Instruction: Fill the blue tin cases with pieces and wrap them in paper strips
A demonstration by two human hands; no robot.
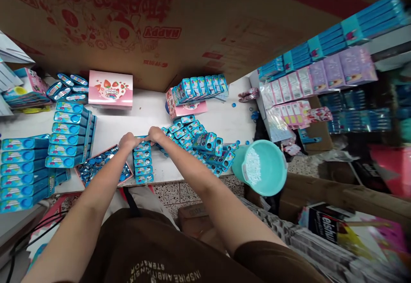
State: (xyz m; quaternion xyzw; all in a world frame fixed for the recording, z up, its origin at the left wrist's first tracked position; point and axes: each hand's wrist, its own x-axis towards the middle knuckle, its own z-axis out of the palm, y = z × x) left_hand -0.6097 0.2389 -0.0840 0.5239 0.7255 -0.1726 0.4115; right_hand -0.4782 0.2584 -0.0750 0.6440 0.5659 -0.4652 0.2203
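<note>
My left hand (127,141) and my right hand (156,135) are close together at the far end of a row of small blue boxes (143,162). Both have their fingers closed on a blue box (141,139) at the head of that row, though the fingertips are partly hidden. Left of the row lies a shallow carton (130,172) filled with small round blue and silver pieces, partly behind my left forearm. Beside my right hand spreads a loose heap of blue boxes with round holes in their faces (192,139).
Stacked blue boxes (66,139) stand at the left. A pink strawberry-print box (111,89) sits farther back, below a large overhanging cardboard carton (154,56). At the table's right end is a turquoise bucket (272,171) with white bits inside. Packaged goods (324,73) line the right.
</note>
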